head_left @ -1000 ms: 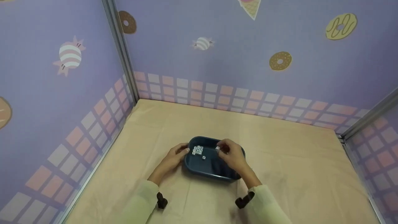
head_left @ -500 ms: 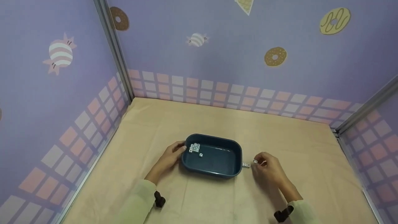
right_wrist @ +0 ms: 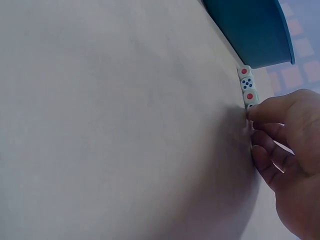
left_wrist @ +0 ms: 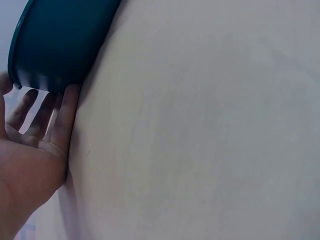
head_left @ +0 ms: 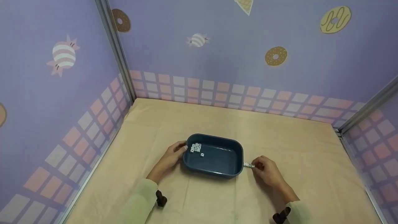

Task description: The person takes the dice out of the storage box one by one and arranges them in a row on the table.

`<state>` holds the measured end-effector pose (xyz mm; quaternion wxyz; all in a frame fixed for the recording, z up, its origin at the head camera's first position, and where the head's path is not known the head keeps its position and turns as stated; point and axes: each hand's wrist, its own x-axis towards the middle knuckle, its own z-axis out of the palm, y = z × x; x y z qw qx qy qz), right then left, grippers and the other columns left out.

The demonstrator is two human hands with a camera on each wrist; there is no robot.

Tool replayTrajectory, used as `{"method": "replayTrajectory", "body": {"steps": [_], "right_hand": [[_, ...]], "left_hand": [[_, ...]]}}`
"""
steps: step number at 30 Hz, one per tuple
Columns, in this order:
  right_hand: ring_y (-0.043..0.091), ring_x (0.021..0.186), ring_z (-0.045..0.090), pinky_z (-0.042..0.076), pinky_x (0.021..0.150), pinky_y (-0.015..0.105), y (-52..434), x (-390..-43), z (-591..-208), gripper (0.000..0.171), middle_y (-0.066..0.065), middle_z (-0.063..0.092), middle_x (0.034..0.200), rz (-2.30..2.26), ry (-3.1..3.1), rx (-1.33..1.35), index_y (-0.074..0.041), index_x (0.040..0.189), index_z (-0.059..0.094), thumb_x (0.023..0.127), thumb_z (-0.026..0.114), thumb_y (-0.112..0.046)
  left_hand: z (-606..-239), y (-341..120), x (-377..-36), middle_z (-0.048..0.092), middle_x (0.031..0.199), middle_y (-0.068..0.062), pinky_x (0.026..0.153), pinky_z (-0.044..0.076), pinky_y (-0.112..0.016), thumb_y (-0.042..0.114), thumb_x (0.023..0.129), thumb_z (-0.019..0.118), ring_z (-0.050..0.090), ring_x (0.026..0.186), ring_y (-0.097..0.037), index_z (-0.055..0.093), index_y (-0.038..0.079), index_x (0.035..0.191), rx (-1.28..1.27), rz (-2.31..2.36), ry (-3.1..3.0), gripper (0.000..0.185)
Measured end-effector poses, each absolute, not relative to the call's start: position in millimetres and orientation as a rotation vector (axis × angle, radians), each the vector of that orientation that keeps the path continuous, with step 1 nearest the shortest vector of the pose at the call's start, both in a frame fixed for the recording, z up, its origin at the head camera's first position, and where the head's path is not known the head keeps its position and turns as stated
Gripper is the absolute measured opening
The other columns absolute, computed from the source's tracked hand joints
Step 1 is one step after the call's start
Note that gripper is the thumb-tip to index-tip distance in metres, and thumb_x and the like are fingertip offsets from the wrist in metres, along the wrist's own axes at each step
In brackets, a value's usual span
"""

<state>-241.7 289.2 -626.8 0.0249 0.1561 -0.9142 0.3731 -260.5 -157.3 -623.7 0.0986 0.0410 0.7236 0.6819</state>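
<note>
A dark blue rectangular tray (head_left: 214,172) sits on the cloth, with a cluster of white dice (head_left: 196,147) and one stray die (head_left: 202,154) inside its left part. My left hand (head_left: 170,158) holds the tray's left end, thumb at the rim and fingers against the outer wall, as the left wrist view also shows. Beyond the tray's right end, a short straight row of dice (right_wrist: 247,84) runs out along the cloth, red and dark pips showing. At the outer end of that row, my right hand (head_left: 269,171) pinches a die (right_wrist: 251,106), mostly hidden by thumb and fingers.
A beige cloth (head_left: 174,118) covers the table. Purple patterned walls (head_left: 230,56) stand at the back and both sides, joined by metal corner posts (head_left: 115,46). Both sleeves carry dark wrist mounts (head_left: 160,198).
My right hand has moved from over the tray out to the right, carrying a die down to the end of the row. The left hand stays on the tray.
</note>
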Motion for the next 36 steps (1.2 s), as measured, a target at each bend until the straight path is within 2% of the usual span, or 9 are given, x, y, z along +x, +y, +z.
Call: {"method": "replayTrajectory", "body": {"steps": [4,8,13,17,24,31,36], "right_hand": [[0.017,0.085,0.061,0.052,0.076,0.030,288.0,-242.3,-630.4,0.021,0.003,0.066,0.096,1.166,-2.824,0.460,-0.008,0.103,0.076,0.089,0.079,0.007],[0.017,0.085,0.061,0.051,0.074,0.028,288.0,-243.0,-634.2,0.022,0.004,0.065,0.097,1.212,-2.830,0.437,-0.009,0.106,0.077,0.089,0.081,0.004],[0.017,0.085,0.058,0.048,0.073,0.026,288.3,-244.1,-637.2,0.020,0.003,0.063,0.096,1.254,-2.834,0.391,-0.013,0.102,0.077,0.090,0.082,0.002],[0.018,0.086,0.057,0.046,0.074,0.026,288.4,-245.6,-637.1,0.019,0.004,0.062,0.097,1.282,-2.850,0.378,-0.013,0.102,0.076,0.090,0.081,0.002],[0.022,0.090,0.058,0.049,0.077,0.028,282.6,-245.5,-619.3,0.033,0.009,0.062,0.103,1.318,-2.845,0.370,-0.001,0.122,0.069,0.092,0.081,0.000],[0.023,0.091,0.066,0.056,0.075,0.034,236.6,-250.3,-593.5,0.026,0.007,0.070,0.100,1.349,-2.461,0.380,0.002,0.117,0.072,0.093,0.081,-0.001],[0.020,0.088,0.068,0.056,0.073,0.027,186.6,-258.4,-581.4,0.024,0.006,0.072,0.102,1.418,-2.321,0.527,0.000,0.114,0.073,0.092,0.082,-0.001]], "left_hand": [[-623.1,-156.9,-261.2,0.054,0.152,-0.020,0.102,0.054,-0.046,0.028,0.110,0.060,0.055,0.136,-0.037,0.055,0.005,0.152,0.119,2.000,2.164,0.047],[-623.3,-157.3,-260.9,0.055,0.152,-0.017,0.110,0.049,-0.050,0.030,0.110,0.060,0.053,0.139,-0.034,0.056,0.007,0.151,0.108,1.965,2.211,0.047],[-624.6,-157.1,-261.0,0.055,0.154,-0.014,0.113,0.046,-0.052,0.032,0.110,0.059,0.053,0.140,-0.032,0.056,0.009,0.151,0.106,1.933,2.242,0.047],[-624.7,-156.9,-260.8,0.055,0.153,-0.016,0.109,0.050,-0.051,0.032,0.110,0.060,0.055,0.137,-0.033,0.056,0.008,0.151,0.113,1.935,2.244,0.048],[-624.7,-158.0,-259.2,0.054,0.152,-0.019,0.099,0.056,-0.045,0.033,0.110,0.059,0.059,0.133,-0.035,0.053,0.008,0.153,0.134,1.956,2.191,0.050],[-625.8,-159.7,-258.7,0.053,0.154,-0.016,0.100,0.056,-0.045,0.034,0.110,0.060,0.057,0.135,-0.034,0.054,0.011,0.153,0.148,1.943,2.205,0.049],[-626.1,-160.1,-260.5,0.053,0.155,-0.015,0.107,0.051,-0.050,0.034,0.110,0.060,0.054,0.139,-0.033,0.054,0.010,0.153,0.163,1.934,2.247,0.050]]}}
